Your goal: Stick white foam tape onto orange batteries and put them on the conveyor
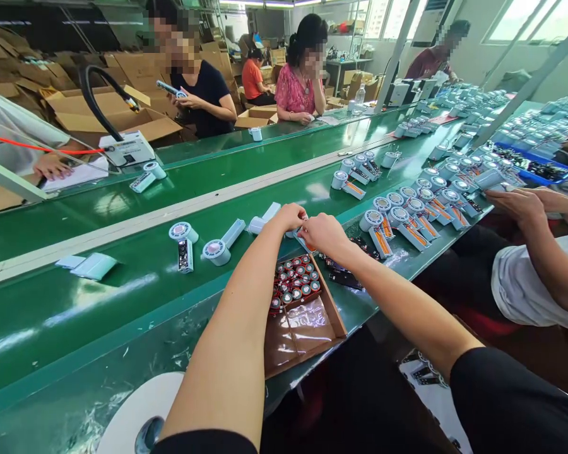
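Note:
My left hand point(291, 216) and my right hand point(324, 233) meet over the near side of the green belt. Both have their fingers pinched together; what lies between the fingertips is too small and hidden to name. A light blue handheld fan housing point(264, 221) lies just left of them, partly behind my left hand. Below my hands stands a brown cardboard tray point(338, 315) with several small round motors point(297, 277) with red wires in its far part. Dark circuit boards point(345, 277) lie to the right of the tray, near my right forearm.
Fan housings point(216, 252) and light blue covers point(94, 266) lie on the green belt point(137, 315). Rows of open fans point(400, 214) with orange strips stand at right, near a co-worker's hands point(520, 205). A white tape roll point(127, 410) sits at the front left. Other people sit opposite.

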`<state>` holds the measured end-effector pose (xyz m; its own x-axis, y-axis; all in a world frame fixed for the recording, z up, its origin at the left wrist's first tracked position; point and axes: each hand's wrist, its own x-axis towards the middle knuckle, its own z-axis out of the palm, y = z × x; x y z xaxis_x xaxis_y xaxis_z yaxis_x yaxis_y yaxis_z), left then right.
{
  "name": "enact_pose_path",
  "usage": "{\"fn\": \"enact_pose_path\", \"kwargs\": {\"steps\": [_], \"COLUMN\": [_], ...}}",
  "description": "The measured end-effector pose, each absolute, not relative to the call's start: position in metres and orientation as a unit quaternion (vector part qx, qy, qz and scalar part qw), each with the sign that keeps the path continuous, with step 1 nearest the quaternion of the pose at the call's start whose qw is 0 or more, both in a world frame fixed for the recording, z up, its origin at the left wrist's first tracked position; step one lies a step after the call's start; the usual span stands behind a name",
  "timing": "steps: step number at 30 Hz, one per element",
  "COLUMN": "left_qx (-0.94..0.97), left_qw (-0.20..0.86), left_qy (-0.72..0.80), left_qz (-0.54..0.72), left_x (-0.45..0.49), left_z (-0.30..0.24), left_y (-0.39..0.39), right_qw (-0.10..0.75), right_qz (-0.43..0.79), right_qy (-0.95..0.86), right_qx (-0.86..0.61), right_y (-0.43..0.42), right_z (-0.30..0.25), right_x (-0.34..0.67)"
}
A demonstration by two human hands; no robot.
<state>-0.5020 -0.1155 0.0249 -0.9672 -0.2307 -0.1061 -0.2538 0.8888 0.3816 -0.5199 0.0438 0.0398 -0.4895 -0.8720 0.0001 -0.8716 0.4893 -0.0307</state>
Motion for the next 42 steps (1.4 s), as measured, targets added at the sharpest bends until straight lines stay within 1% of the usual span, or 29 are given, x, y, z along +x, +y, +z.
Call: {"fn": "enact_pose_path", "kwargs": {"steps": [3, 7, 12, 15, 19, 21, 23, 25, 27, 30, 32, 34, 35, 37, 39, 40, 42], "left_qx": [-0.126, -0.127, -0.128, -0.131, -0.19, -0.247, -0.273, -0.259, -0.249, -0.26, -0.265, -0.274, -0.279, -0.307, -0.361, -0.388, -0.415], "left_qw": [0.037, 0.048, 0.013, -0.055, -0.136, -0.14, -0.116, -0.088, -0.059, -0.016, -0.009, -0.021, -0.033, -0.057, -0.069, -0.07, -0.069], "left_qy": [0.971, 0.972, 0.974, 0.972, 0.96, 0.953, 0.953, 0.961, 0.967, 0.965, 0.964, 0.961, 0.96, 0.95, 0.93, 0.919, 0.906], "left_qz": [0.198, 0.194, 0.187, 0.187, 0.154, 0.108, 0.066, 0.03, 0.001, -0.003, 0.009, 0.014, 0.015, 0.015, 0.018, 0.02, 0.034], "left_x": [-0.509, -0.517, -0.507, -0.458, -0.338, -0.282, -0.25, -0.246, -0.264, -0.291, -0.285, -0.253, -0.229, -0.177, -0.132, -0.115, -0.096], "left_z": [0.024, 0.028, 0.043, 0.054, 0.051, 0.043, 0.033, 0.025, 0.022, 0.027, 0.035, 0.042, 0.043, 0.041, 0.034, 0.029, 0.02], "left_y": [-0.115, -0.114, -0.105, -0.105, -0.122, -0.131, -0.138, -0.141, -0.142, -0.139, -0.134, -0.124, -0.117, -0.104, -0.094, -0.092, -0.088], "right_qw": [0.018, 0.042, 0.042, 0.02, -0.019, -0.012, -0.011, -0.038, -0.045, 0.005, 0.023, 0.014, 0.007, 0.002, 0.03, 0.055, 0.102], "right_qz": [-0.002, 0.008, 0.016, 0.014, -0.002, -0.003, -0.005, -0.024, -0.046, -0.041, -0.028, -0.036, -0.062, -0.152, -0.241, -0.259, -0.215], "right_qy": [0.872, 0.863, 0.852, 0.862, 0.899, 0.908, 0.911, 0.898, 0.852, 0.776, 0.765, 0.768, 0.768, 0.743, 0.673, 0.635, 0.592], "right_qx": [-0.49, -0.503, -0.521, -0.507, -0.438, -0.419, -0.411, -0.438, -0.519, -0.629, -0.643, -0.64, -0.637, -0.652, -0.698, -0.726, -0.77], "right_y": [0.043, 0.028, 0.032, 0.041, 0.032, 0.018, -0.001, -0.024, -0.047, -0.07, -0.073, -0.064, -0.056, -0.039, -0.027, -0.025, -0.027], "right_z": [0.035, 0.019, 0.014, 0.021, 0.029, 0.03, 0.032, 0.032, 0.031, 0.029, 0.031, 0.037, 0.041, 0.048, 0.05, 0.049, 0.042], "right_x": [-0.52, -0.518, -0.524, -0.547, -0.592, -0.604, -0.601, -0.582, -0.555, -0.52, -0.507, -0.496, -0.488, -0.461, -0.42, -0.395, -0.35]}}
